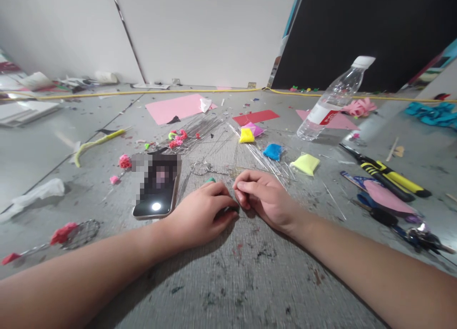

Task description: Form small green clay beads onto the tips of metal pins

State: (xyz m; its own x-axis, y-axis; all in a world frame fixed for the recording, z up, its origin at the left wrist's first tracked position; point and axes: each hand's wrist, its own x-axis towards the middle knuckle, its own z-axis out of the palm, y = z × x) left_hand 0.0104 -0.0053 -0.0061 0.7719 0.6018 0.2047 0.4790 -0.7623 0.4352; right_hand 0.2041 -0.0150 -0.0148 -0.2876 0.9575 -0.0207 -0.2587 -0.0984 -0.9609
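Observation:
My left hand (206, 210) rests on the grey table with its fingers curled inward; whatever lies under the fingertips is hidden. A bit of green material (210, 180) peeks out behind its knuckles. Almost touching it, my right hand (266, 195) has thumb and forefinger pinched together, and I cannot make out anything between them. Thin bent wire (205, 168) lies just beyond both hands. A phone (157, 188) with a lit screen is beside my left wrist. Ahead of my right hand are small packets of soft clay: yellow (246, 135), blue (273, 152) and pale yellow-green (306, 164).
Straight wires (266, 157) are scattered mid-table. A tilted-looking water bottle (332, 100) stands at right, with yellow-black pliers (389, 174) and keys (424, 236) nearer. Pink paper (176, 109) and red paper (255, 117) lie farther back. Wire pieces with red clay (64, 234) sit at left.

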